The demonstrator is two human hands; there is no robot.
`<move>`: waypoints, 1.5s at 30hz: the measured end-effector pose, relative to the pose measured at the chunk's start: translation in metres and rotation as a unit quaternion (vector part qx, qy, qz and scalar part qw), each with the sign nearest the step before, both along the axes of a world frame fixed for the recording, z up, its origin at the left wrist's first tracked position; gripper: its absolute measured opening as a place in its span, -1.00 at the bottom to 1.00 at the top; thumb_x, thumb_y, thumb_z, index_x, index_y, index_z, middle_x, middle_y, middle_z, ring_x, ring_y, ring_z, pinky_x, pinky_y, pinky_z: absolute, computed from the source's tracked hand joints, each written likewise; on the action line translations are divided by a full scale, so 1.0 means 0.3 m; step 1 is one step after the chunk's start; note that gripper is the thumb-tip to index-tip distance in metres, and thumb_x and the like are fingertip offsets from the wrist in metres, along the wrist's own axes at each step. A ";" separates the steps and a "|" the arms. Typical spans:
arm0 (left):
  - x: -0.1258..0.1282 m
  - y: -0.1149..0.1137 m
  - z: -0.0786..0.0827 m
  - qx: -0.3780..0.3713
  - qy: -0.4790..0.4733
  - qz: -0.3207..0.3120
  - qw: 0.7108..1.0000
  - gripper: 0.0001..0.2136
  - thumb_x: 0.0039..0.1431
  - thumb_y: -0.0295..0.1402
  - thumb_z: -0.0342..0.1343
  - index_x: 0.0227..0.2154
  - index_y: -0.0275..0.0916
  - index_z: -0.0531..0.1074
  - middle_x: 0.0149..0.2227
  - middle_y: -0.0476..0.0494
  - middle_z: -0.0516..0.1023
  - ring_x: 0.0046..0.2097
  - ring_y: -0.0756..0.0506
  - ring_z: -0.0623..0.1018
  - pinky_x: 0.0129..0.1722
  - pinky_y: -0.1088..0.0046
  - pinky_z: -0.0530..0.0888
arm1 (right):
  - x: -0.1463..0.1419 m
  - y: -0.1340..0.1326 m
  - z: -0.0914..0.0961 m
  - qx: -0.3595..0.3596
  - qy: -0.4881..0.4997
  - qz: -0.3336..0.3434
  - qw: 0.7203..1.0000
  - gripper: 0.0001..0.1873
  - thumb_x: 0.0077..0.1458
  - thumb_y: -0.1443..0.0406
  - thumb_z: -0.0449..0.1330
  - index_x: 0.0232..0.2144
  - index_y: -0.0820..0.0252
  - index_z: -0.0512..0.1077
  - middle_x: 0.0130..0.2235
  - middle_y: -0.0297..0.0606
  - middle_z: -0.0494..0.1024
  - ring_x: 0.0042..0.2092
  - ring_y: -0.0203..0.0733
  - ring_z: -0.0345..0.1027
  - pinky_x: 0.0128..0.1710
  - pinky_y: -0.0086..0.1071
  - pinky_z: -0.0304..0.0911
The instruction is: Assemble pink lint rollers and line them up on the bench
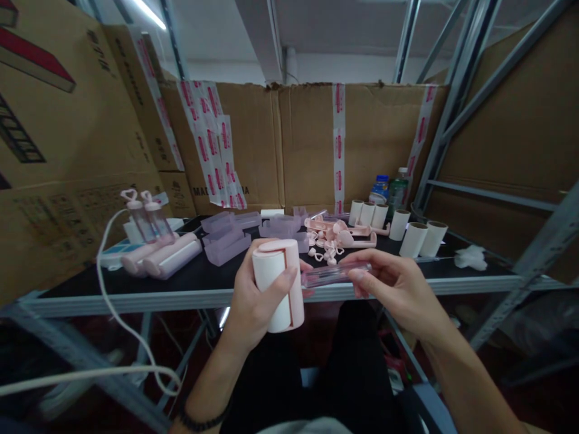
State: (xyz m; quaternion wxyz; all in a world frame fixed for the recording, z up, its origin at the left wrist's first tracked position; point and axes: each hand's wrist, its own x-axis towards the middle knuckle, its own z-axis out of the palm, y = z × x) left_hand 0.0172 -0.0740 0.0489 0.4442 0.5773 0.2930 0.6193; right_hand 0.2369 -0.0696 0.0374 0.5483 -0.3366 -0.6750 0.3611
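Note:
My left hand [253, 298] is wrapped round a white paper roll seated in a pink holder [279, 283], held upright over my lap in front of the table edge. My right hand [393, 286] pinches a clear, pink-tinted handle tube [328, 275] lying level, its left end close to the roll. Both hands hover just below the black table top [199, 274].
On the table lie translucent purple covers [226, 244], pink plastic handles and small heart-shaped parts [337, 238], several white rolls [418, 236], finished rollers [163, 256] at the left, and two bottles [389, 188]. Cardboard boxes wall the back and left. A white cable [113, 313] hangs at left; metal shelf posts stand at right.

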 end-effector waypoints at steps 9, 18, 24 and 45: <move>0.021 -0.011 -0.002 0.013 0.002 0.028 1.000 -0.62 0.16 -0.22 0.33 -0.09 -0.14 0.28 -0.23 -0.17 0.69 -0.34 -0.17 0.68 -0.39 0.26 0.68 | -0.003 0.034 -0.027 0.052 0.032 0.033 0.998 -0.87 0.27 0.26 0.32 -0.14 0.16 0.57 -0.29 -0.34 0.60 -0.36 -0.37 0.50 -0.34 -0.55 0.40; 0.009 0.118 -0.096 -0.066 0.063 0.068 0.993 -0.42 0.22 -0.10 0.23 0.22 -0.20 0.24 0.19 -0.43 0.51 0.10 -0.33 0.61 0.08 -0.08 0.57 | -0.005 0.044 -0.028 0.058 0.039 -0.064 0.996 -0.79 0.22 0.17 0.36 -0.33 0.20 0.53 -0.45 -0.38 0.53 -0.53 -0.40 0.33 -0.53 -0.54 0.26; -0.001 0.104 -0.102 0.236 0.416 0.115 0.871 -0.48 0.28 -0.25 0.20 0.29 -0.05 0.30 0.32 -0.16 0.42 0.42 -0.29 0.27 0.45 -0.08 0.05 | -0.054 0.033 -0.044 -0.003 0.000 -0.026 1.000 -0.69 0.15 0.10 0.40 -0.38 0.22 0.49 -0.49 -0.40 0.45 -0.53 -0.34 0.33 -0.55 -0.50 0.23; 0.023 0.106 -0.122 0.163 0.553 0.159 0.802 -0.81 0.44 -0.17 0.02 -0.14 -0.15 0.44 -0.29 -0.09 0.56 -0.22 -0.21 0.53 -0.20 0.28 0.32 | 0.031 0.255 -0.147 0.100 -0.022 -0.190 0.976 -0.79 0.31 0.14 0.22 -0.28 0.15 0.43 -0.34 -0.26 0.53 -0.32 -0.17 0.41 -0.28 -0.33 0.33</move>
